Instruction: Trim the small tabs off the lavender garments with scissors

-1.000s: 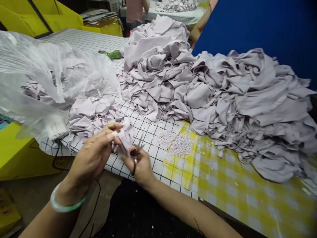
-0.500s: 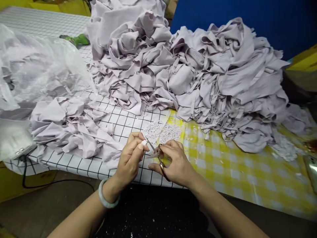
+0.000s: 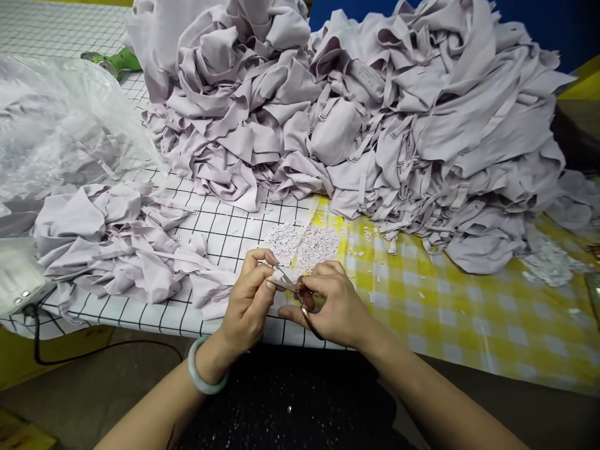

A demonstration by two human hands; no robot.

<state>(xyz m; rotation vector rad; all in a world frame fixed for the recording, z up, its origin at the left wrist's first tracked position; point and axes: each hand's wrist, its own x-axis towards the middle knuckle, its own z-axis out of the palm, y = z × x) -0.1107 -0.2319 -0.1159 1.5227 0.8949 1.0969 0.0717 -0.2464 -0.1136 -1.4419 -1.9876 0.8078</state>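
Observation:
My left hand (image 3: pixel 250 297) pinches a small white scrap (image 3: pixel 277 275) between thumb and fingertips; most of it is hidden by the fingers. A pair of scissors (image 3: pixel 304 299) is in my right hand (image 3: pixel 335 303), with fingers in the handle loops. Its blades point left, spread apart around the white scrap at my left fingertips. Just beyond both hands lies a scatter of tiny pale clippings (image 3: pixel 319 245), spread over the seam between the white grid cloth (image 3: pixel 225 228) and the yellow checked cloth (image 3: pixel 469 319).
Large heaps of pale lilac fabric pieces (image 3: pixel 337 131) fill the far side. A smaller fabric pile (image 3: pixel 117 244) lies left, beside a clear plastic bag (image 3: pixel 60 131). A white device (image 3: pixel 23 281) with a black cable sits at the left edge. A green object (image 3: pixel 115 61) lies behind.
The scissor blades have moved to either side of the white scrap in my left hand. The view has shifted slightly, tilting down toward the table.

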